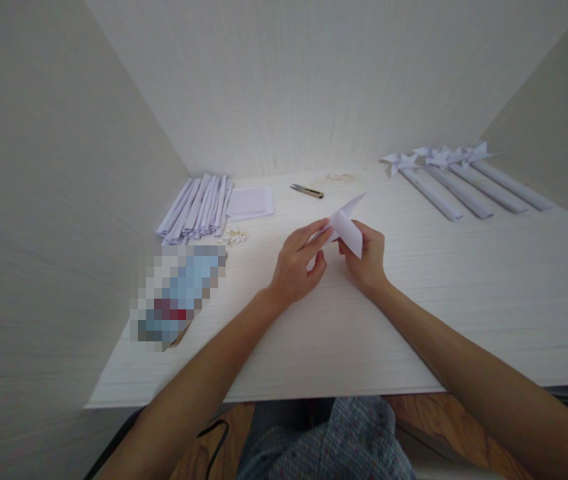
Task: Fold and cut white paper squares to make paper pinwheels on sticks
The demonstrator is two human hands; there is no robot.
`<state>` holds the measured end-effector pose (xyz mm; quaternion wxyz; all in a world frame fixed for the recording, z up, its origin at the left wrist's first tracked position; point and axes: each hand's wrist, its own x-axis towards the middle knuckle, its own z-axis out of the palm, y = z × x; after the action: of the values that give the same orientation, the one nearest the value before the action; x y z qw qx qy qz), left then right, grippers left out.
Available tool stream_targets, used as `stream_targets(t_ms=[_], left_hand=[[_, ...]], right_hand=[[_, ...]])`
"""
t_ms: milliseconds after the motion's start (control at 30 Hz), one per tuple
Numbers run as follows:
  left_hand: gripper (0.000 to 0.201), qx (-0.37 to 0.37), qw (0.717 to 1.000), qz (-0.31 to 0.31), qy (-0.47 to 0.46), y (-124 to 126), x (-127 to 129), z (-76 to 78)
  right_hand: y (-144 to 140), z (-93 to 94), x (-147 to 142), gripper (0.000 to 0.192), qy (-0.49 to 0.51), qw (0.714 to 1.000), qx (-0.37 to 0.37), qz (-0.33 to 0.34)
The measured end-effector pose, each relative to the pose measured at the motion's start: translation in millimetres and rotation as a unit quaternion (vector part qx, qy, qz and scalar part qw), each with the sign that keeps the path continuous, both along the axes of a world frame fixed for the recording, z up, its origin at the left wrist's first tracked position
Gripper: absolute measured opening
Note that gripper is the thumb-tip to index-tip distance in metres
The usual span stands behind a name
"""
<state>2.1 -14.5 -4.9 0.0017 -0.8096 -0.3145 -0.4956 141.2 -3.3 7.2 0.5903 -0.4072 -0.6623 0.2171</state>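
A white paper pinwheel head (348, 233), its blades curled and pointed, is held above the middle of the table. My left hand (298, 261) pinches its left side between the fingers. From below and the right, my right hand (368, 259) grips the same paper, with most of its fingers hidden behind a blade. Beyond the hands lie small thread snips (307, 191) with their blades pointing left.
Rolled paper sticks (197, 208) are piled at back left, beside a stack of square paper sheets (251, 203) and some small pale sticks (235, 236). A blurred-out object (181, 293) lies at left. Several finished paper pinwheels (431, 193) rest at back right. Walls enclose the table (489, 300).
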Motion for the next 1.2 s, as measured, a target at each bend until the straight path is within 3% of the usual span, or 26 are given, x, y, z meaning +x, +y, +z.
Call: stream_targets(t_ms=[333, 700, 967, 1200], left_hand=[[0.046, -0.002, 1.000, -0.016, -0.014, 1, 0, -1.4], [0.042, -0.069, 0.997, -0.005, -0.024, 0, 0, 2.5], [0.043, -0.051, 0.998, 0.024, 0.013, 2, -1, 1.7], [0.043, -0.075, 0.996, 0.033, 0.021, 3, -2, 0.9]], right_hand=[[0, -0.6, 0, 0.013, -0.002, 1.000, -0.007, -0.003], [7, -10.6, -2, 0.009, 0.062, 0.996, -0.060, -0.037], [5, -8.1, -2, 0.017, -0.044, 0.996, -0.056, -0.060], [5, -6.2, -3, 0.014, -0.064, 0.993, -0.048, -0.089]])
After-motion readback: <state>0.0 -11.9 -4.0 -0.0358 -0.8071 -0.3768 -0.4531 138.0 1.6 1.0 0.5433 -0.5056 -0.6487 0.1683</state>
